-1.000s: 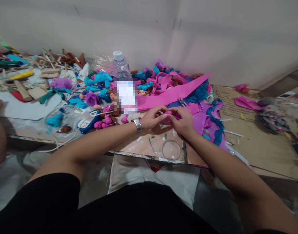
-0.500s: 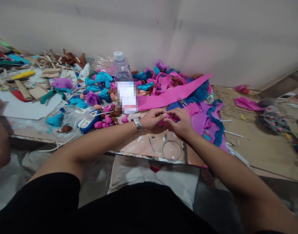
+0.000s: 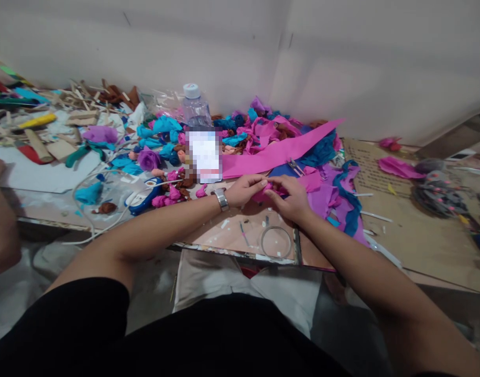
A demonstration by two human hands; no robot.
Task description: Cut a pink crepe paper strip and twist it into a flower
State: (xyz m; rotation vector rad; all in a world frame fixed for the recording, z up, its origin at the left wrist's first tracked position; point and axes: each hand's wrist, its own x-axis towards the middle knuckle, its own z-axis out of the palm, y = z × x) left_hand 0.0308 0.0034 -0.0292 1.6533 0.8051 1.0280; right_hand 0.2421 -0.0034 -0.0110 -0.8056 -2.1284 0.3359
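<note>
My left hand (image 3: 243, 190), with a metal watch (image 3: 221, 199) on its wrist, pinches a small wad of pink crepe paper (image 3: 263, 192). My right hand (image 3: 292, 200) meets it from the right, fingers curled round the same pink paper. Both hands hover just above a low board (image 3: 232, 235). Behind them lies a long pink paper strip (image 3: 279, 151) with heaps of pink, purple and blue crepe paper (image 3: 334, 193).
A plastic water bottle (image 3: 194, 107) stands behind the hands. A blue glue gun (image 3: 143, 195) with a white cord lies to the left among small paper buds. A wire ring (image 3: 276, 241) rests near the board's front edge. Another person's arm (image 3: 0, 230) shows at far left.
Both hands stay together at the same spot; the fingers have shifted slightly, working the pink paper between them. More of the pink wad shows under the left fingers.
</note>
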